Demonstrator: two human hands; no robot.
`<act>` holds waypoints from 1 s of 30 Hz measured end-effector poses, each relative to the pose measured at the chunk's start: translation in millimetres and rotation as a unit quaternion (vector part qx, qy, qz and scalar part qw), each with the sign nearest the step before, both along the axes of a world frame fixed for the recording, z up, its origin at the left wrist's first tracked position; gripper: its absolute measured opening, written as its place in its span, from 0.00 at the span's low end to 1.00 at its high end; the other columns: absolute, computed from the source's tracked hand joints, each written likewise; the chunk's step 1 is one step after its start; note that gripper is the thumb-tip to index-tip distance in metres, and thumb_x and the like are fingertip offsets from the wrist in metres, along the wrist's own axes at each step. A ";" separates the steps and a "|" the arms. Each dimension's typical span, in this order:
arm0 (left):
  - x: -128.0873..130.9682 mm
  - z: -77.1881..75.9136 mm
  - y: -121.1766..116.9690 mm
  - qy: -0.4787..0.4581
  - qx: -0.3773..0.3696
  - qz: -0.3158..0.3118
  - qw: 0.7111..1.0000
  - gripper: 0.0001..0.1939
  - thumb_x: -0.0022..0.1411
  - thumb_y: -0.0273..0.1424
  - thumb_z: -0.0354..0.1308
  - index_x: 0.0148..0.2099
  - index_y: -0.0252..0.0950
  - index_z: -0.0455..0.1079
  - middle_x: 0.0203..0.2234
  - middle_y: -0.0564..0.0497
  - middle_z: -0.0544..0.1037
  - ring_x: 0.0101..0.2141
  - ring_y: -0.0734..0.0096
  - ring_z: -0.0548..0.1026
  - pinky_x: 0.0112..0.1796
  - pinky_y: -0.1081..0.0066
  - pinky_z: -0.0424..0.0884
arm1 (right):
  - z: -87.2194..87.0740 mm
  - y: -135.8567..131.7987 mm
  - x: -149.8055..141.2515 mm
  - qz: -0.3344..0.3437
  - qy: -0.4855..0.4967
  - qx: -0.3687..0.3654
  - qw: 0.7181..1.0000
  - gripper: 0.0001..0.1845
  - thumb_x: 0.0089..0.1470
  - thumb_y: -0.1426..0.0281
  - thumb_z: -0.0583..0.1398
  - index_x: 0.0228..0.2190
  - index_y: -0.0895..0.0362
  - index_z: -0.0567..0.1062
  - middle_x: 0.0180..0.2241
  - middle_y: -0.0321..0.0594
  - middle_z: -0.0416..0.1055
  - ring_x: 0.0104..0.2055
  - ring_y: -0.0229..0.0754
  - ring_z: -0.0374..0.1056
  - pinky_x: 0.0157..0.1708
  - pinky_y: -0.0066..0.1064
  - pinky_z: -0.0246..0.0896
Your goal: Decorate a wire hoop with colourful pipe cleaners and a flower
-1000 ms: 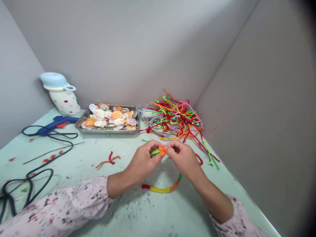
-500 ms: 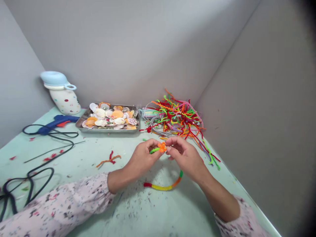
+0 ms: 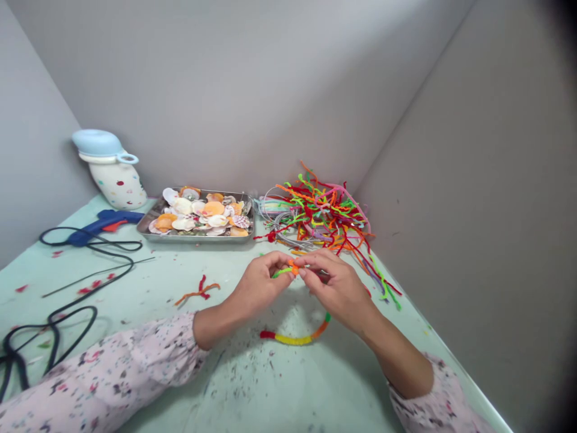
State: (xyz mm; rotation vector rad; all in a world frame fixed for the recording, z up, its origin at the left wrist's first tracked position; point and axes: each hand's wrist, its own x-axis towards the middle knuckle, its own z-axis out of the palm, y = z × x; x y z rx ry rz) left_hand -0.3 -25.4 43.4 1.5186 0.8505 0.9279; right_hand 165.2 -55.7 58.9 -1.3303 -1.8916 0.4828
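Between my two hands is a small flower of orange pipe cleaner (image 3: 294, 269) with a bright green pipe cleaner stem (image 3: 283, 272). My left hand (image 3: 261, 285) is closed in a pinch on the green stem just left of the flower. The thumb and forefinger of my right hand (image 3: 336, 288) press on the orange flower from the right. Below them on the table, a curved pipe cleaner strip (image 3: 293, 340) in red, yellow, orange and green lies with its upper end hidden behind my right hand.
A metal tray (image 3: 198, 239) of seashells stands at the back, beside a heap of pipe cleaners (image 3: 327, 207). Leftward are a blue glue gun (image 3: 97, 228), its black cord (image 3: 56, 325) and a white bottle (image 3: 118, 183). A twisted orange-red piece (image 3: 198, 293) lies left of my hands.
My right fingers have moved left and closed over the orange flower, covering more of it. My left hand keeps its pinch on the green stem.
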 end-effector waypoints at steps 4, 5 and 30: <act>-0.5 -1.3 2.6 0.002 -0.016 0.013 1.000 0.09 0.54 0.29 0.56 0.38 0.31 0.70 0.29 0.51 0.73 0.28 0.75 0.68 0.29 0.76 0.63 | -1.5 1.6 0.2 0.001 -0.010 0.004 1.000 0.13 0.54 0.75 0.56 0.38 0.51 0.76 0.37 0.38 0.70 0.33 0.36 0.68 0.34 0.28 0.64; -0.5 -2.1 3.0 0.006 -0.020 0.017 1.000 0.09 0.54 0.30 0.56 0.38 0.32 0.70 0.28 0.52 0.73 0.26 0.76 0.67 0.28 0.76 0.62 | -2.0 2.0 0.1 0.001 -0.013 0.010 1.000 0.13 0.54 0.75 0.56 0.38 0.51 0.77 0.37 0.38 0.70 0.33 0.36 0.67 0.34 0.28 0.64; 1.0 -0.5 2.4 0.048 -0.090 -0.001 0.995 0.08 0.55 0.33 0.52 0.30 0.34 0.67 0.16 0.58 0.59 0.19 0.78 0.54 0.20 0.76 0.50 | -15.8 5.4 0.0 0.023 -0.039 0.119 0.992 0.12 0.55 0.75 0.56 0.39 0.54 0.76 0.36 0.41 0.72 0.39 0.39 0.68 0.38 0.30 0.65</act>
